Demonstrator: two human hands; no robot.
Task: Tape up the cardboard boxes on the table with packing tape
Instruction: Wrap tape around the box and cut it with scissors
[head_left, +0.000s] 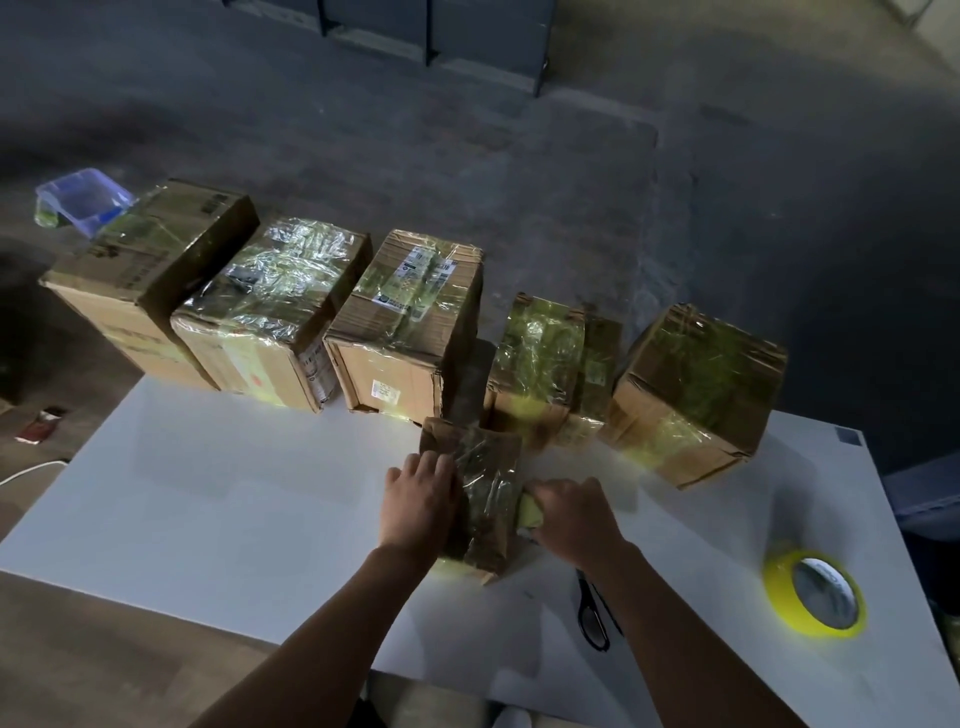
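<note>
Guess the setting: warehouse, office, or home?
Probably a warehouse or packing area, though that's not certain. There's a bare concrete floor, a row of tape-wrapped cardboard boxes along a white table, and a yellow tape roll with scissors lying nearby.

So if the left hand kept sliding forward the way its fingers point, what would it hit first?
The left hand rests on the small taped box. Past it, probably the labelled box in the back row, near its right corner, though depth is unclear.
</note>
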